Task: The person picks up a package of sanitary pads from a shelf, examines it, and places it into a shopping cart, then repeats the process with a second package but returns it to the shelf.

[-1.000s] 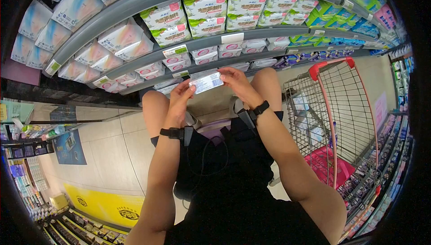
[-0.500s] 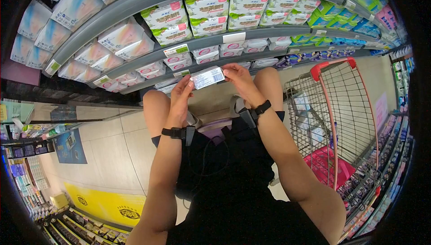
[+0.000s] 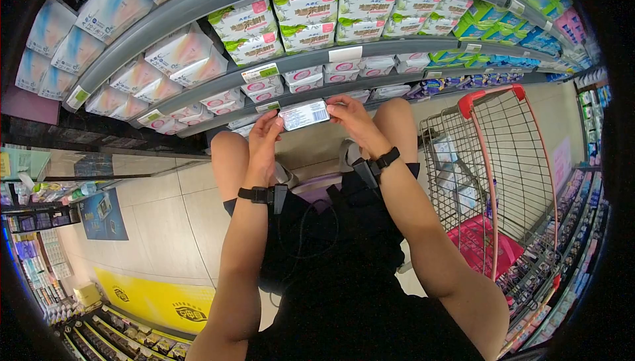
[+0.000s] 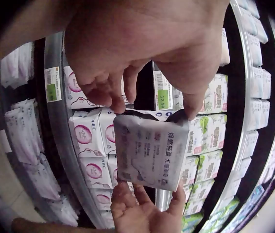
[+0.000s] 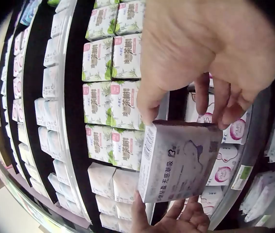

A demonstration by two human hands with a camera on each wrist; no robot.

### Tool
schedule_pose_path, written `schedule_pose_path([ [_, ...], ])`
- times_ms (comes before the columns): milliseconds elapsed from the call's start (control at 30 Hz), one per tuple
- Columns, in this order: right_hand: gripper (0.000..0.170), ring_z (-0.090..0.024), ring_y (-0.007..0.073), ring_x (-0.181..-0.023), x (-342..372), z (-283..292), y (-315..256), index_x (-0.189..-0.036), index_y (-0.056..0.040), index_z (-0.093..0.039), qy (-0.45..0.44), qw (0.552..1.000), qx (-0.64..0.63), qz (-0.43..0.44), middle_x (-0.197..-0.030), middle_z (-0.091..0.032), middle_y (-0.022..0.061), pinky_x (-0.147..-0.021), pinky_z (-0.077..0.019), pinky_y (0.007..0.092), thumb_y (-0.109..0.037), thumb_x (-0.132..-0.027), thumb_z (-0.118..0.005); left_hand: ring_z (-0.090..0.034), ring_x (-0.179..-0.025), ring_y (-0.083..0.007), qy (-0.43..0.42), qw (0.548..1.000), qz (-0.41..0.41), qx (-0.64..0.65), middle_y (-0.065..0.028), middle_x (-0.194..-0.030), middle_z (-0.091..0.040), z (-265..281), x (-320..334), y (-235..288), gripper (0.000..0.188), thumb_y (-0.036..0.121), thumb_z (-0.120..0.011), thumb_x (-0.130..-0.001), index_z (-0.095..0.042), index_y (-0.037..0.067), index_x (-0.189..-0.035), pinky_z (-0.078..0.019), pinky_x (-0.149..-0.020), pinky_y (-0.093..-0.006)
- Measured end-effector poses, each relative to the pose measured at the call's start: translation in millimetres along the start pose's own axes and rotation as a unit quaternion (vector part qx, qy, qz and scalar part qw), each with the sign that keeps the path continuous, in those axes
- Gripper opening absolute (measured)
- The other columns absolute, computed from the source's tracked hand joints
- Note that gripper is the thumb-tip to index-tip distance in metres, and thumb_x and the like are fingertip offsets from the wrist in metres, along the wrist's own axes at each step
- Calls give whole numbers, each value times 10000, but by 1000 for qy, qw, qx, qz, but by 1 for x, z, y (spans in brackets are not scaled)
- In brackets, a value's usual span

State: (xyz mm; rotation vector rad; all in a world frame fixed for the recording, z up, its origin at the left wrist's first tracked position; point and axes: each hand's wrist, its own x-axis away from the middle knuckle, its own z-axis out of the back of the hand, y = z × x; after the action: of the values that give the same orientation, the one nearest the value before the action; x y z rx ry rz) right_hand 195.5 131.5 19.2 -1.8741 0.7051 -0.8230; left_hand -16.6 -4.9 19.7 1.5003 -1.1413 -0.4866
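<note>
Head view: the left hand (image 3: 264,139) and right hand (image 3: 352,117) pinch opposite ends of a white package (image 3: 304,115), which hides part of the front edge of the lower shelf (image 3: 225,120); its small print is unreadable. Beside, the shopping cart (image 3: 488,182) partly screens white packs (image 3: 467,197).

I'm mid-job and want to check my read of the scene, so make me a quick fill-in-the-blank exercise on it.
1. The left hand and right hand both hold one white pack; its barcode is nearer the ____ hand.
2. The wrist straps are ____ in color.
3. The shopping cart stands on the person's ____ side.
4. The large yellow panel lies on the person's ____ side.

Missing words: right; black; right; left.
</note>
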Motion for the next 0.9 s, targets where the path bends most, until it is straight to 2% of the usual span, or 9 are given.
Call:
schedule_pose_path([
  [100, 328, -591, 103, -896, -1, 2, 5, -1108, -49, -613, -24, 999, -37, -13, -997, -639, 28, -789, -475, 252, -278, -901, -722, -595, -928, -96, 8, 1000, 1, -4, -30, -1075, -686, 0, 0, 0, 464, 252, -752, -880, -585, 38, -1256, -422, -761, -240],
  [200, 240, -573, 84, -925, 0, 2, 5, -1129, -75, -594, -3, 998, -5, -56, -1042, -632, 7, -809, -465, 250, -246, -966, -638, -595, -932, -96, 16, 1000, -2, -18, -39, -1076, -685, 0, 0, 0, 461, 248, -760, -873, -591, 33, -1243, -422, -761, -241],
  [300, 253, -576, 82, -936, 1, 2, 3, -1142, -82, -592, -10, 999, 4, -44, -1055, -633, 4, -808, -466, 253, -264, -970, -630, -595, -936, -95, 27, 999, -4, -22, -45, -1077, -686, 0, 0, 0, 463, 247, -765, -868, -592, 28, -1237, -421, -759, -243],
  [400, 282, -578, 80, -942, 2, 1, 0, -1156, -87, -586, -9, 999, 13, -37, -1056, -638, 2, -789, -460, 245, -277, -957, -649, -594, -939, -95, 25, 999, -3, -25, -44, -1075, -686, 1, 0, -1, 464, 246, -765, -868, -589, 27, -1238, -418, -757, -243],
  [500, 445, -586, 98, -909, 3, 0, -1, -1166, -48, -585, 7, 999, 37, -22, -992, -655, 24, -760, -454, 249, -355, -880, -734, -594, -939, -96, 25, 999, -3, -28, -43, -1070, -686, 0, 0, 0, 460, 246, -765, -868, -589, 27, -1233, -415, -755, -243],
  [600, 458, -584, 92, -900, 1, 1, 0, -1173, -47, -584, 11, 998, 56, -28, -988, -670, 17, -739, -439, 244, -354, -872, -744, -594, -940, -99, 28, 999, -1, -33, -43, -1068, -685, 0, 0, 0, 452, 247, -765, -867, -591, 30, -1224, -413, -757, -246],
  [900, 310, -572, 70, -881, 6, -4, -8, -1111, -85, -655, 17, 998, 58, -1, -986, -679, -14, -711, -415, 234, -297, -897, -726, -585, -971, -107, 27, 999, -3, -28, -53, -1127, -661, -3, -1, 0, 446, 235, -776, -859, -581, 47, -1213, -409, -769, -249],
])
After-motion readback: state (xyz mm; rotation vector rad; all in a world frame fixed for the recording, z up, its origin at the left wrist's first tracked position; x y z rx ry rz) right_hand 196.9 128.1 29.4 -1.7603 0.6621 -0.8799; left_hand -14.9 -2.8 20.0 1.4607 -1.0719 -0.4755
